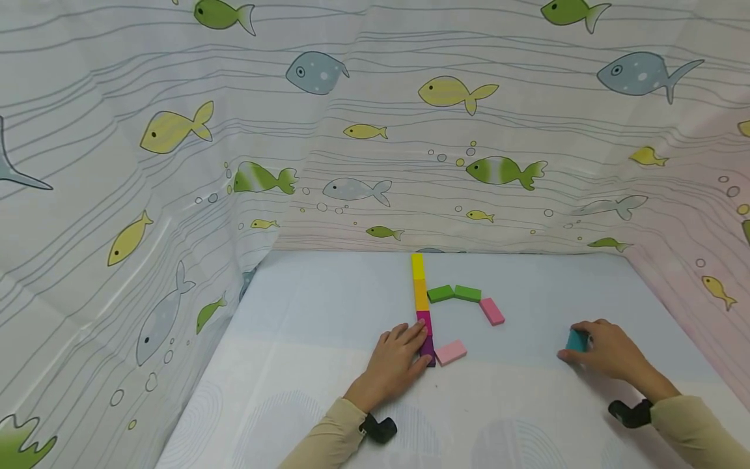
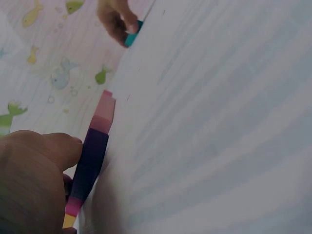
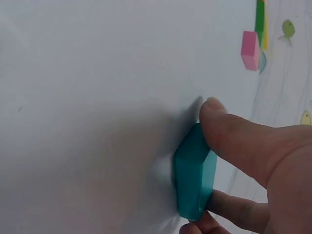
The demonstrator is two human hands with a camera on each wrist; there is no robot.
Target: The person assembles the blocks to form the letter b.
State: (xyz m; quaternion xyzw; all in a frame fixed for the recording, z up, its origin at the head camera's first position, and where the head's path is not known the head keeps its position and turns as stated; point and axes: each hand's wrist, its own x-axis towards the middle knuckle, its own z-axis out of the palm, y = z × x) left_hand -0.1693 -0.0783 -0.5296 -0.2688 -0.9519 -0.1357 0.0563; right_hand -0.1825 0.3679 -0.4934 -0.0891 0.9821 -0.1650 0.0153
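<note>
On the white table, a straight column of blocks runs away from me: purple (image 1: 428,352), magenta (image 1: 428,324), orange (image 1: 421,295) and yellow (image 1: 418,266). My left hand (image 1: 391,361) rests along its near left side, fingertips on the magenta block and thumb by the purple one. Well to the right, my right hand (image 1: 612,352) pinches a teal block (image 3: 192,170) between thumb and fingers, low at the tabletop. Two green blocks (image 1: 441,294) and a pink block (image 1: 492,311) curve off the column's right side. A light pink block (image 1: 451,352) lies slanted against the purple end.
A fish-patterned curtain (image 1: 375,156) surrounds the table (image 1: 328,306) at the back and sides. Each wrist carries a black camera mount (image 1: 379,430). A stretch of tabletop separates the pink blocks from the right hand.
</note>
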